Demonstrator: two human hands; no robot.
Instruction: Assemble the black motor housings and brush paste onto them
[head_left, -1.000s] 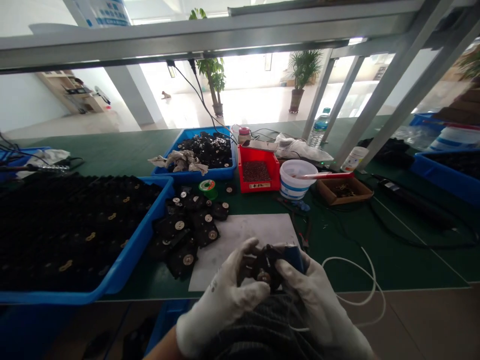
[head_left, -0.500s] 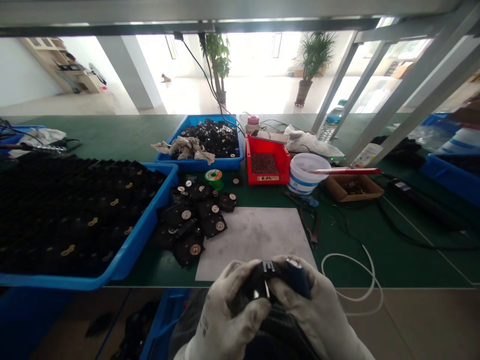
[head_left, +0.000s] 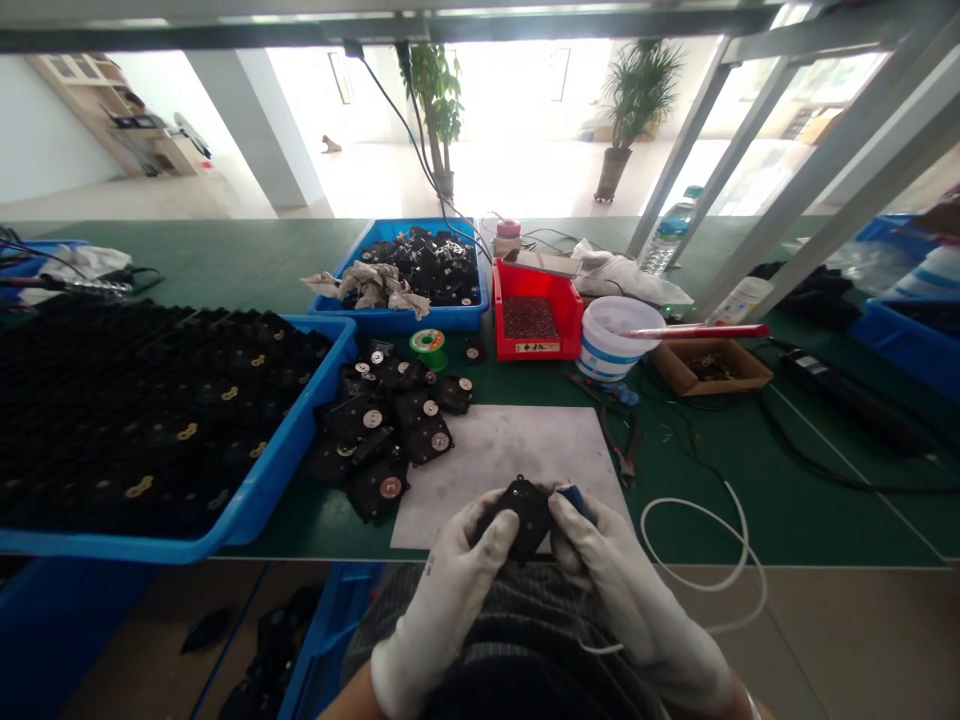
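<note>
My left hand (head_left: 469,550), in a white glove, grips a flat black plastic housing (head_left: 529,515) above the near edge of a pale sheet (head_left: 510,455). Its thumb lies across the housing's face. My right hand (head_left: 607,560), also gloved, is closed around a small blue tool (head_left: 576,501), mostly hidden by the fingers; its exact kind does not show. The right fingertips touch the housing's right edge. A short piece of white cord (head_left: 600,648) shows below the right hand. Left of the sheet lies a pile of similar black housings (head_left: 375,440) with round metal discs.
A large blue tray (head_left: 292,440) of black parts stands left, a smaller blue bin (head_left: 420,320) behind. A red bin (head_left: 538,347), white tub (head_left: 615,350), cardboard box (head_left: 712,380) and pliers (head_left: 626,450) lie right of centre. White tubing (head_left: 697,505) loops near the front edge.
Both hands have moved up and forward over the sheet's near edge. The black housing has turned from edge-on to showing its flat face. The blue tool has tilted and is more covered by fingers.
</note>
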